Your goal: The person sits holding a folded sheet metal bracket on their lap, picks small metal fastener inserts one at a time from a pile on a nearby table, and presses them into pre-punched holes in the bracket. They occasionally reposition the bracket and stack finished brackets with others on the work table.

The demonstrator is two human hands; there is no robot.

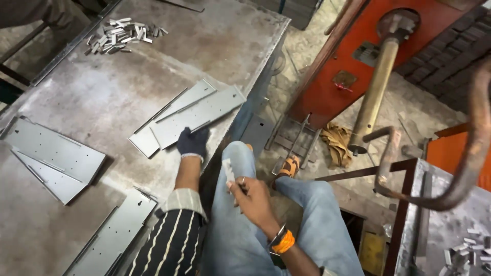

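Your left hand, in a dark glove, lies flat with its fingers together on the near end of the upper sheet-metal plate, which sits on a second plate of the same kind at the edge of the desk; it presses on the plate and grips nothing. Your right hand, bare with an orange band at the wrist, is over your lap and pinches a small flat metal clip between thumb and fingertips, held upright and apart from the plate. As I judge it, this piece is at its start: the plate is steadied under your palm but not lifted, and the clip is not yet brought to it. Much looks left around you: two more plates lie stacked at the far left of the desk, another plate rests by your striped sleeve, and a heap of small clips waits at the far end, well apart from you. A second heap of clips lies on the stand to your right, under the curved copper arm of the red machine. I cannot tell whether any of the plates already carries a clip, so how many are finished stays open
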